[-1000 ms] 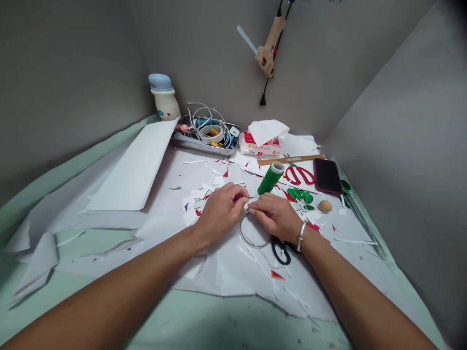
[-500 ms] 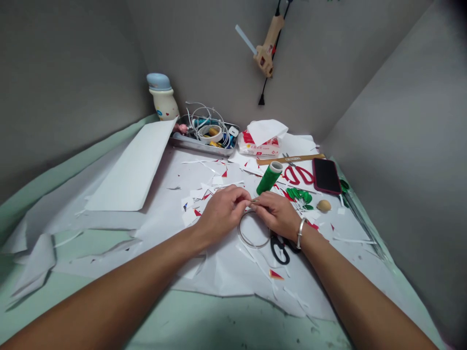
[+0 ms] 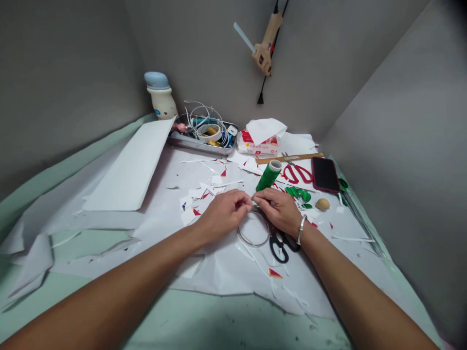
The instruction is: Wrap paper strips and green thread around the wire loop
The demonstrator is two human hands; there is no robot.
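Note:
My left hand (image 3: 226,210) and my right hand (image 3: 280,208) meet almost fingertip to fingertip over the white paper, both with fingers pinched. What they hold is too small and hidden to make out. Just below the fingertips, a thin ring-shaped coil (image 3: 254,245) lies on the paper; I cannot tell whether the hands touch it. Behind my right hand stands a green thread spool (image 3: 268,177), slightly tilted in view. Black-handled scissors (image 3: 279,253) lie partly under my right hand, their blades hidden.
Paper scraps (image 3: 197,198) litter the sheet. To the right are green pieces (image 3: 299,195), a round tan object (image 3: 322,204), red scissors (image 3: 297,173) and a phone (image 3: 325,175). Behind stand a metal tray (image 3: 204,146), tissue pack (image 3: 257,145) and bottle (image 3: 162,103). A glue gun (image 3: 265,51) hangs above.
The fingertips have drawn slightly apart, and the thin piece that showed between them is now barely visible. The whole view has shifted a little; the objects on the table stay put.

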